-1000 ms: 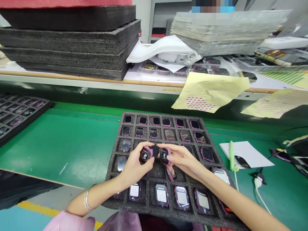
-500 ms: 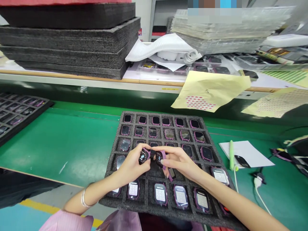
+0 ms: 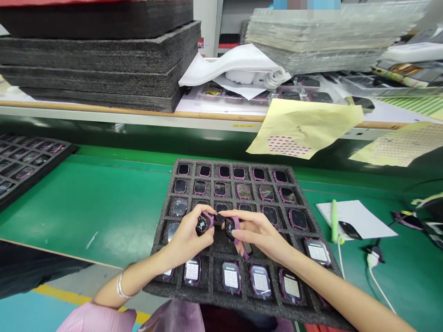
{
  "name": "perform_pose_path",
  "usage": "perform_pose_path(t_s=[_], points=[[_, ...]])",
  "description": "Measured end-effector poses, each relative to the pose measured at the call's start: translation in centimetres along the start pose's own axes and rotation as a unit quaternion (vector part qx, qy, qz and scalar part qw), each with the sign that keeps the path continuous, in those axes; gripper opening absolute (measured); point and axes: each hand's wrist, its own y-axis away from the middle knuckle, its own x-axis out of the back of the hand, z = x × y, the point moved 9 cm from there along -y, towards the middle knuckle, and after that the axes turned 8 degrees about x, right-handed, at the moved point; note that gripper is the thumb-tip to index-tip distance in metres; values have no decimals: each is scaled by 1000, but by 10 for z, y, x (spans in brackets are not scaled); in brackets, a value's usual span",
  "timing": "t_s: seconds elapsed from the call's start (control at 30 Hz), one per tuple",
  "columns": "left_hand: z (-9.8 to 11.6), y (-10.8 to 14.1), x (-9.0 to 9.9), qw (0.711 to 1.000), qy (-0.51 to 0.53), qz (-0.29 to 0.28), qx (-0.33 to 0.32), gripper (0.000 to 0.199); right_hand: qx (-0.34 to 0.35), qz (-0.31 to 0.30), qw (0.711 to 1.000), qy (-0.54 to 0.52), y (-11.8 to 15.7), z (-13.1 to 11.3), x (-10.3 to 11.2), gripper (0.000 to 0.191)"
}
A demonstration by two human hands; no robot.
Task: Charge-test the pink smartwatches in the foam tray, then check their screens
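My left hand [image 3: 190, 233] grips a purple-rimmed watch body [image 3: 203, 224] with a lit dial on its dark screen. Just to its right, my right hand [image 3: 258, 230] pinches another such watch [image 3: 230, 228], also lit. A further purple watch [image 3: 248, 249] hangs beneath the fingers of my right hand, partly hidden. Both hands are above a dark foam tray [image 3: 215, 288] whose compartments hold many watch bodies. Those in the back rows have dark screens; in the front row, several watches [image 3: 231, 277] show white screens.
Another filled tray [image 3: 34, 177] lies at the left on the green table [image 3: 114, 203]. At the right are white paper [image 3: 372, 220], a green stick [image 3: 334, 221] and a white cable [image 3: 380, 288]. Behind, a shelf bears stacked foam [image 3: 97, 55], and yellow paper [image 3: 308, 122] hangs from its edge.
My left hand has shifted slightly left with its watch, widening the gap between the two lit watches. My right hand stays almost in place, still holding its watch.
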Motion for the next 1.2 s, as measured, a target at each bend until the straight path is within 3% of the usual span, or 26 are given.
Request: perform_pose_path(t_s=[0.2,0.6,0.87,1.03,1.2], points=[[-1,1,3,1000,3,12,-7,29,19,-1,1000,6,0,-4,-1,46],[-13,7,2,999,36,5,38,34,37,-17,999,-12,5,-15,-6,48],[-13,7,1,997,51,-2,53,32,23,-18,999,-15,5,-5,-4,50],[-21,2,-8,982,166,-61,67,50,-10,-7,998,-56,1,6,-2,54],[-36,-2,-18,941,304,-105,103,43,-15,23,997,-71,-2,11,5,47]])
